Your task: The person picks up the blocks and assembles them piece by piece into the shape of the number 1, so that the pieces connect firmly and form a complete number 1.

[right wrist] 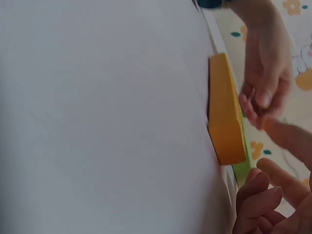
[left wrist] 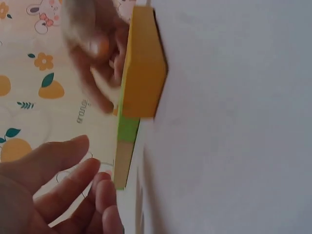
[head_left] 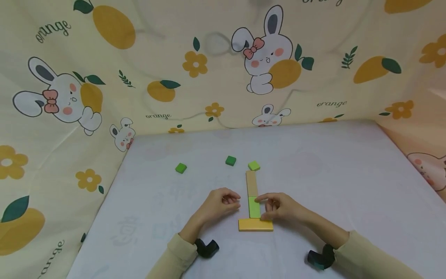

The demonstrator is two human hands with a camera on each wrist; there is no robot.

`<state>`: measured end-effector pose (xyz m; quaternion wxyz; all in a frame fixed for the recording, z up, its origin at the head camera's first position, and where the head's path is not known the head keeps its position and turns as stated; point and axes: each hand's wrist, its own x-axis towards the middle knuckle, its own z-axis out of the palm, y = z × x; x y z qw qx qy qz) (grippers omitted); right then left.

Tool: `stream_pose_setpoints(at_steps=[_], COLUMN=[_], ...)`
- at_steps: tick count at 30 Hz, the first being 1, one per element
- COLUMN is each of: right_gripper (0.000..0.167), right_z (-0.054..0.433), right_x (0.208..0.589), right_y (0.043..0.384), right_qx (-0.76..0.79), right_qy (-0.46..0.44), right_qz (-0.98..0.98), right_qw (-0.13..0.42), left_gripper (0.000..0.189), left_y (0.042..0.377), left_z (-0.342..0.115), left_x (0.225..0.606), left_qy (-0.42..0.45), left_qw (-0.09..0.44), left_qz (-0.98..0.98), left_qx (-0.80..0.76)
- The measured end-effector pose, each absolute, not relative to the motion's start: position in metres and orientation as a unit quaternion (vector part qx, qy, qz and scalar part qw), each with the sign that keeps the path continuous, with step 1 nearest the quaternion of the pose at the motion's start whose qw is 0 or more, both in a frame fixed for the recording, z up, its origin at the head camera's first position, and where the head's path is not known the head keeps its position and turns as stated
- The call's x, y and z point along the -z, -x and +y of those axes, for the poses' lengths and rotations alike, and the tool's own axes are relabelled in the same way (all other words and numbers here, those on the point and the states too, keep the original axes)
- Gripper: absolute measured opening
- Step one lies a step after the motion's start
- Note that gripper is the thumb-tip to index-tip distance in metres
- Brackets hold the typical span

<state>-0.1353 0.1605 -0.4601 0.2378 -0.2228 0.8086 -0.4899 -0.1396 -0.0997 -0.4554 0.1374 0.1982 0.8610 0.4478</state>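
A yellow block (head_left: 255, 224) lies crosswise on the table. From its far side a light green block (head_left: 254, 207) runs away from me, followed end to end by a tan wooden block (head_left: 251, 183) and a small lime block (head_left: 254, 166). My right hand (head_left: 283, 207) is at the green block's right side, index fingertip at its far right corner and thumb beside its near corner by the yellow block. To the left of the row, my left hand (head_left: 219, 203) hovers with loosely bent fingers (left wrist: 73, 183) and nothing in them.
A small dark green block (head_left: 230, 161) and a small bright green block (head_left: 180, 168) lie farther back on the white table (head_left: 156, 232). Behind it and at the sides hangs a cream cloth (head_left: 216, 89) printed with rabbits and oranges. Dark cameras sit on both wrists.
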Motion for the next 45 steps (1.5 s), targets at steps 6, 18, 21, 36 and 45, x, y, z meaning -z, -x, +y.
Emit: stream_pose_setpoints(at_steps=[6, 18, 21, 36, 45], right_gripper=[0.052, 0.053, 0.053, 0.051, 0.051], right_z=[0.160, 0.160, 0.161, 0.159, 0.160], right_x=[0.460, 0.463, 0.464, 0.462, 0.465], right_y=[0.126, 0.124, 0.124, 0.124, 0.126], right_qx=[0.498, 0.478, 0.475, 0.489, 0.489], right_qy=[0.241, 0.232, 0.233, 0.244, 0.246], right_qz=[0.794, 0.813, 0.815, 0.804, 0.803], right_qw=[0.251, 0.238, 0.235, 0.234, 0.233], left_gripper=[0.022, 0.023, 0.023, 0.033, 0.040], left_y=[0.155, 0.196, 0.207, 0.246, 0.264], left_z=[-0.103, -0.108, -0.110, -0.112, -0.110], left_x=[0.454, 0.459, 0.460, 0.463, 0.470], left_qy=[-0.199, -0.146, -0.140, -0.107, -0.087], left_qw=[0.109, 0.047, 0.025, 0.011, 0.019], left_qz=[0.860, 0.875, 0.873, 0.876, 0.891], left_qx=[-0.457, -0.460, -0.466, -0.470, -0.444])
